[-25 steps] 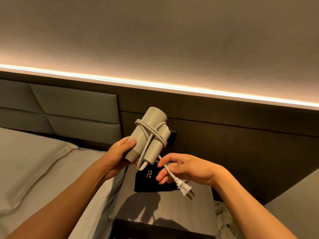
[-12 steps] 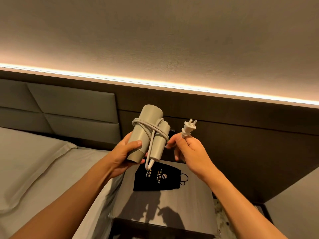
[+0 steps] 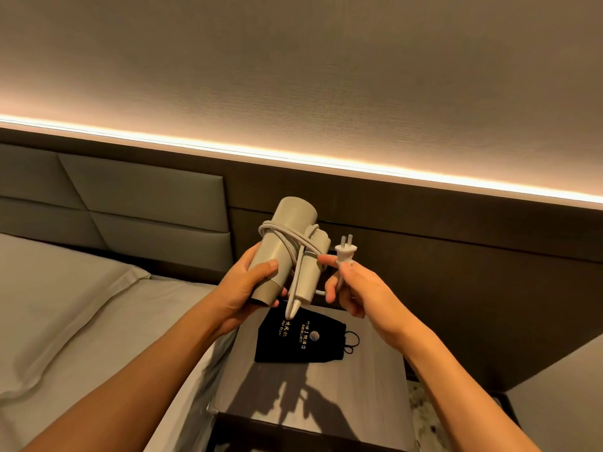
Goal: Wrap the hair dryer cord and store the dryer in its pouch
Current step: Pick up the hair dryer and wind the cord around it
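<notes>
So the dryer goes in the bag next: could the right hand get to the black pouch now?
Probably, but not freely: the right hand pinches the plug. The pouch lies uncovered just below.

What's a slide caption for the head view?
Left hand holds cord-wrapped beige hair dryer; right hand lifts white plug above black pouch.
</notes>
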